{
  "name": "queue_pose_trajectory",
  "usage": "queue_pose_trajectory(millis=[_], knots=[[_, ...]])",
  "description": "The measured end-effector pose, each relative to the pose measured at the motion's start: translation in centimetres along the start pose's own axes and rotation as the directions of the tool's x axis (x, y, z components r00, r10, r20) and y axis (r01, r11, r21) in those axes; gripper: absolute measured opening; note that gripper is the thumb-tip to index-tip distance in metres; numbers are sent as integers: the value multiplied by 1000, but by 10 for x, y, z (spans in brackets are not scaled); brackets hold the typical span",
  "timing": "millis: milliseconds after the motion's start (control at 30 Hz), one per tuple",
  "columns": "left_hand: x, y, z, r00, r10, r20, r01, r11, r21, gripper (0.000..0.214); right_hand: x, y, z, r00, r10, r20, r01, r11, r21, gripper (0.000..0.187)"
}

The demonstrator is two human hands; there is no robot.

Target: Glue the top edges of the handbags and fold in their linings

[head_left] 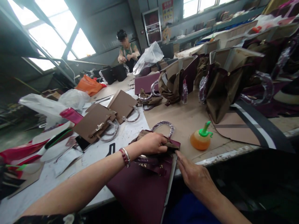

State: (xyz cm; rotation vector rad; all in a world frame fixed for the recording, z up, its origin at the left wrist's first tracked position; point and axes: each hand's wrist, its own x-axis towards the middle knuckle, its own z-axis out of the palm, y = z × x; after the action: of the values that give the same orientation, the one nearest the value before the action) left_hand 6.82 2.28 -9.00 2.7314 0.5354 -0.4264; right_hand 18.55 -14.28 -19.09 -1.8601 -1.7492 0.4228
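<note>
Two flat brown handbags (94, 123) (122, 104), one held burgundy handbag (140, 189), one orange bottle (201, 140).

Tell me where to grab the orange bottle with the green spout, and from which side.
Grip the orange bottle round its squat body, not the thin tilted green spout. Probably come from the near right, beside the right hand; the maroon handbag crowds the left.

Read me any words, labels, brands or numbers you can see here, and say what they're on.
No text here is legible.
The wall poster at the far end: print too small and blurred to read.
The burgundy handbag in front: no brand or label shows.
</note>
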Motion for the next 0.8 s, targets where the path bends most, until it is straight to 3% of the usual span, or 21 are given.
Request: queue_pose_trajectory(millis=[67, 133, 200, 267, 333, 400, 467, 567, 700, 800], knots=[[0, 2, 2, 1000, 17, -15, -16, 998, 53, 20, -8, 6, -4, 998, -47, -44, 47, 999, 12, 39], [0, 3, 4, 999, 39, -33, -36, 996, 83, 23, -17, 19, -12, 980, -26, -198, 31, 999, 25, 36], [-1, 3, 5, 997, 59, -50, -54, 994, 100, 25, -20, 37, -25, 916, 113, -386, -103, 994, 48, 37], [0, 3, 6, 995, 76, -58, -69, 990, 121, 26, -17, 56, -39, 832, 254, -493, -248, 966, 79, 50], [2, 2, 6, 994, 86, -61, -77, 987, 141, 27, -7, 72, -49, 797, 262, -545, -275, 960, 59, 72], [4, 3, 5, 994, 90, -65, -79, 984, 158, 27, 6, 83, -53, 815, 173, -553, -202, 979, 10, 88], [5, 5, 4, 993, 91, -70, -77, 982, 174, 26, 20, 89, -49, 848, 103, -519, -127, 992, -12, 91], [7, 9, 3, 995, 82, -58, -69, 979, 193, 25, 37, 94, -38, 880, 66, -471, -78, 997, -6, 86], [6, 12, 1, 997, 70, -31, -62, 978, 199, 26, 53, 94, -31, 873, 63, -483, -75, 997, -6, 73], [5, 11, 0, 998, 45, -42, -36, 980, 197, 26, 49, 90, -37, 871, 48, -489, -50, 999, 10, 63]])
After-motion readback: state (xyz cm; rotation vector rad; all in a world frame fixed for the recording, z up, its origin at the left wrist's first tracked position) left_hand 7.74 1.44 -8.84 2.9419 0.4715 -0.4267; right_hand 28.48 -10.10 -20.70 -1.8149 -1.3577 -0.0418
